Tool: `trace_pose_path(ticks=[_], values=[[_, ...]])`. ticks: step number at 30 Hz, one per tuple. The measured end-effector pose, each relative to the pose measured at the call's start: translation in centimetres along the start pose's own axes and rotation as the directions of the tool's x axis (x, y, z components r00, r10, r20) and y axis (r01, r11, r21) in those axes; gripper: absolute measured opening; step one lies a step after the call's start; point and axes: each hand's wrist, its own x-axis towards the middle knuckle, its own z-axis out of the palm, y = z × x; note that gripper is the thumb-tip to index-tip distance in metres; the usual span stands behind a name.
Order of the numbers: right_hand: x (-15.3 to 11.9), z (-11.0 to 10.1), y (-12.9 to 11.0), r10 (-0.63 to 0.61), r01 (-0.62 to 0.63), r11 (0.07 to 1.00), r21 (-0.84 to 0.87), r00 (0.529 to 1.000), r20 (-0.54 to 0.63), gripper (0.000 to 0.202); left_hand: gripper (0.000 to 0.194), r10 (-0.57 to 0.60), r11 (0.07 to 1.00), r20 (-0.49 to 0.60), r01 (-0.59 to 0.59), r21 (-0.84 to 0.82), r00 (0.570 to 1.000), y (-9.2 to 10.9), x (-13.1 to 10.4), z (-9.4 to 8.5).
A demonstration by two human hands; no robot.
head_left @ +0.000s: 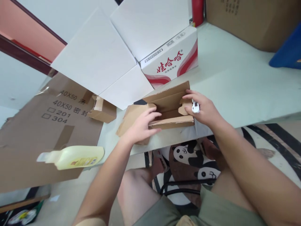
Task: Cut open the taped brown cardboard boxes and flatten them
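A small brown cardboard box (pixel 171 123) lies open at the table's front edge, its inside facing up and its flaps spread. My left hand (pixel 144 125) is at the box's left end, fingers apart over the left flap and the opening. At the right end my right hand (pixel 202 108) pinches the small end flap and side wall between thumb and fingers. A white ring-like device sits on a finger of that hand. Behind the box stands a white carton (pixel 172 61) with red lettering.
A pale yellow bottle (pixel 78 157) lies on its side at the left, by a large printed cardboard sheet (pixel 35 125). Another small brown box (pixel 104 110) sits left of the white flaps. At the back right are a big carton (pixel 254 25) and a blue object (pixel 288 50).
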Motion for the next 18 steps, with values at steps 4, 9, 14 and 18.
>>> trace_pose_path(ticks=[4,9,14,18], values=[[0.1,0.4,-0.3,0.049,-0.045,0.997,0.069,0.998,-0.044,0.015,0.075,0.007,0.973,-0.408,0.089,0.215,0.913,-0.3,1.8,0.5],[0.1,0.0,-0.6,0.164,-0.135,0.980,0.146,0.962,-0.217,0.002,0.064,0.013,0.985,-0.206,0.023,0.170,0.978,-1.7,4.8,1.0],[0.2,-0.3,0.1,0.318,-0.267,0.947,0.181,0.861,-0.397,0.003,0.090,-0.058,0.982,0.004,0.056,0.182,0.998,-1.6,5.1,1.8],[0.2,0.2,0.8,0.341,-0.284,0.938,0.198,0.854,-0.393,0.005,0.095,-0.026,0.972,0.026,0.020,0.234,0.999,-0.8,6.0,1.6]])
